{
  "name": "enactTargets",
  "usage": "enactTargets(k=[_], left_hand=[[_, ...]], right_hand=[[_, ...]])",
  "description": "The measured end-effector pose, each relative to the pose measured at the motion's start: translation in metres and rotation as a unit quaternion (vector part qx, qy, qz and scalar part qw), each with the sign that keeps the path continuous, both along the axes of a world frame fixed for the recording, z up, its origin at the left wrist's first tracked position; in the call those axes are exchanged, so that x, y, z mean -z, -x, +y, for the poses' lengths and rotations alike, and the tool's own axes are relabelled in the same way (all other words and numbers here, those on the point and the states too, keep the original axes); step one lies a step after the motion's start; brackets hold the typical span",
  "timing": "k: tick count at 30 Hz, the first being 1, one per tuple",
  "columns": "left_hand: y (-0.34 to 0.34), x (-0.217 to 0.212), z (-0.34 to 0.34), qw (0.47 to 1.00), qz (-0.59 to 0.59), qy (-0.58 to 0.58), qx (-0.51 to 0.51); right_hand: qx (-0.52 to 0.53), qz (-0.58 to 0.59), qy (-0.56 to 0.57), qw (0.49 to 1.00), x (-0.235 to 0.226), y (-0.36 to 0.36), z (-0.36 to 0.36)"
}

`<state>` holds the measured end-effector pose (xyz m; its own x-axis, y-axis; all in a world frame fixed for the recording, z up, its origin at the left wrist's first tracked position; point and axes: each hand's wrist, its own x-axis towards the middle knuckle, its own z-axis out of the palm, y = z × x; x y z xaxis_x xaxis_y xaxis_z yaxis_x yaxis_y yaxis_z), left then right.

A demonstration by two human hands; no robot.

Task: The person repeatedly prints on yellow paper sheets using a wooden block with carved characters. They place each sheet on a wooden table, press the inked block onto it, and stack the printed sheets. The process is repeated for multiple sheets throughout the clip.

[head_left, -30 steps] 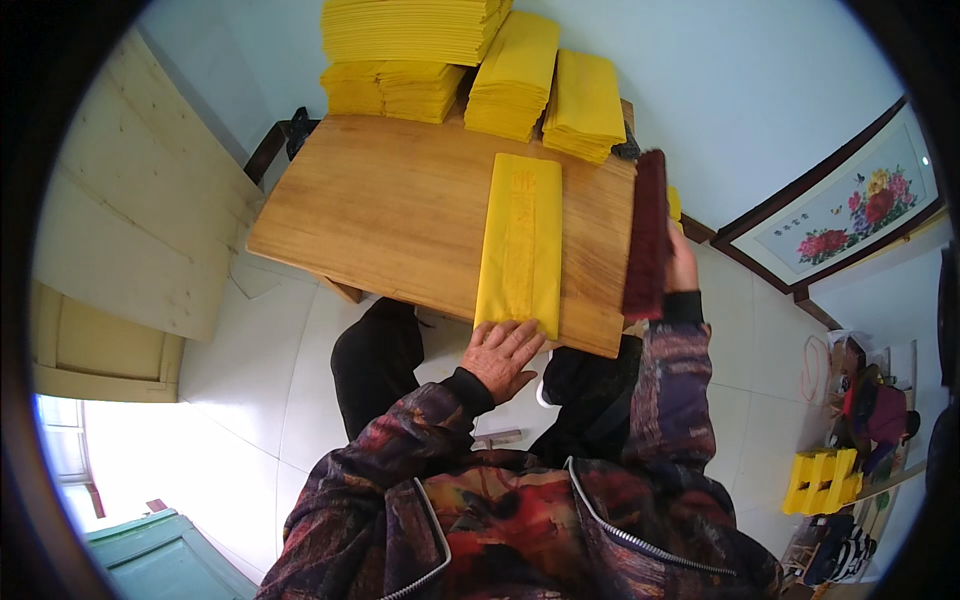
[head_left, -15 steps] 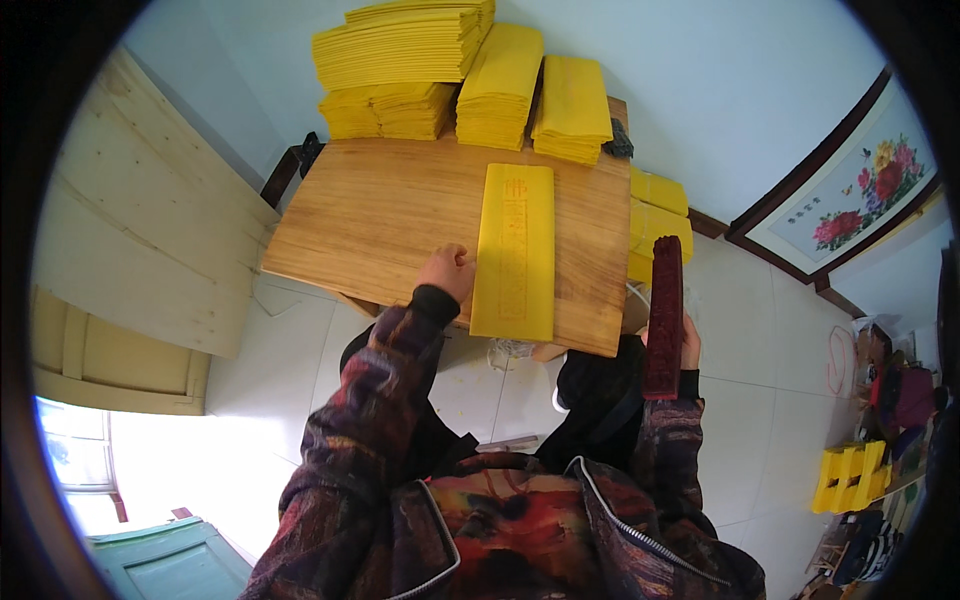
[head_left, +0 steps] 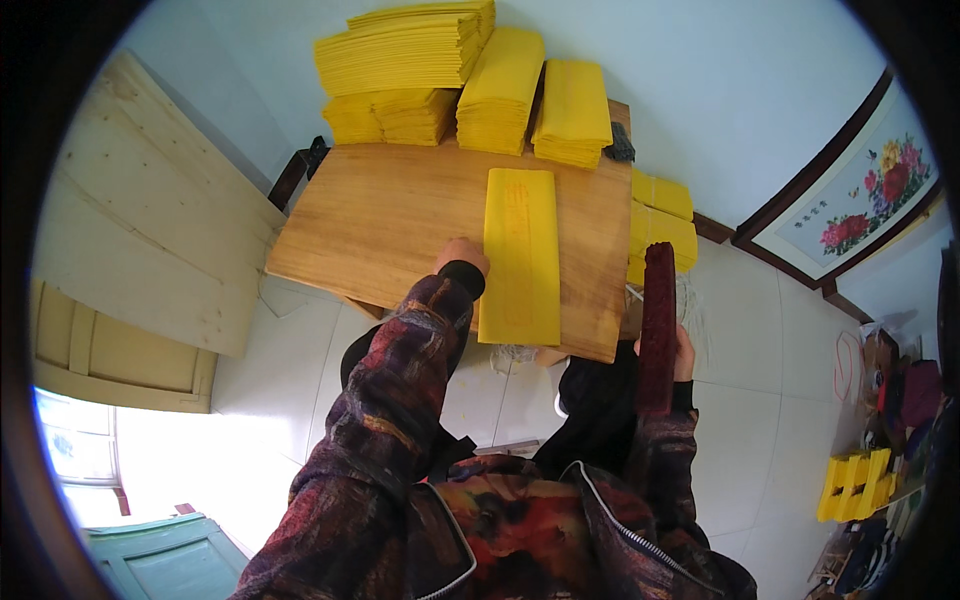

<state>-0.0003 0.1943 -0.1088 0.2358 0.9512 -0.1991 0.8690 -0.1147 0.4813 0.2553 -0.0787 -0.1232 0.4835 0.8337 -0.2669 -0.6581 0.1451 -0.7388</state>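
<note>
On the wooden table lies a long stack of yellow paper (head_left: pixel 522 255) with a column of red print down its top sheet. My left hand (head_left: pixel 462 253) is at the stack's left edge, fingers curled under and mostly hidden; whether anything is in them does not show. To the right of the table, my right hand (head_left: pixel 684 352) grips a long, dark red carved wooden printing block (head_left: pixel 658 330), held upright beside my right leg. The block covers part of that hand.
Thick piles of folded yellow paper (head_left: pixel 500 90) line the back of the wooden table (head_left: pixel 380 210). More yellow bundles (head_left: pixel 662 235) sit low beyond its right edge. A pale wooden board (head_left: pixel 150 210) leans at the left; a framed flower picture (head_left: pixel 865 200) stands at the right.
My left hand has shifted slightly right and turned, so its back now hides the fingers. The printing block has turned a little in my right hand and moved slightly left.
</note>
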Motion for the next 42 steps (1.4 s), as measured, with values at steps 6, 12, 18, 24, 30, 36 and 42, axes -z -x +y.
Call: enactTargets(k=[6,12,18,24,30,36,42], left_hand=[[-0.005,0.013,-0.009,0.985,-0.061,-0.145,-0.066],[-0.013,-0.001,-0.004,0.999,0.021,0.01,-0.023],[-0.022,-0.006,-0.003,0.998,0.064,0.025,-0.014],[-0.016,-0.012,-0.006,0.999,0.001,0.014,-0.035],[0.044,0.002,0.026,0.995,-0.074,-0.018,-0.062],[0.165,0.018,0.079,0.978,-0.123,-0.076,-0.147],[0.253,0.013,0.131,0.967,-0.09,-0.126,-0.205]], right_hand=[[-0.018,0.046,-0.03,0.998,-0.011,0.017,0.007],[-0.042,0.014,-0.012,0.999,-0.033,0.036,0.012],[-0.055,0.039,-0.027,0.997,-0.028,0.036,0.014],[-0.103,-0.023,-0.061,0.992,-0.018,0.03,0.01],[-0.027,0.062,-0.005,0.998,-0.012,0.03,0.012],[-0.137,0.05,-0.138,0.98,-0.006,0.02,0.017],[-0.219,0.081,-0.17,0.957,-0.014,0.015,0.023]])
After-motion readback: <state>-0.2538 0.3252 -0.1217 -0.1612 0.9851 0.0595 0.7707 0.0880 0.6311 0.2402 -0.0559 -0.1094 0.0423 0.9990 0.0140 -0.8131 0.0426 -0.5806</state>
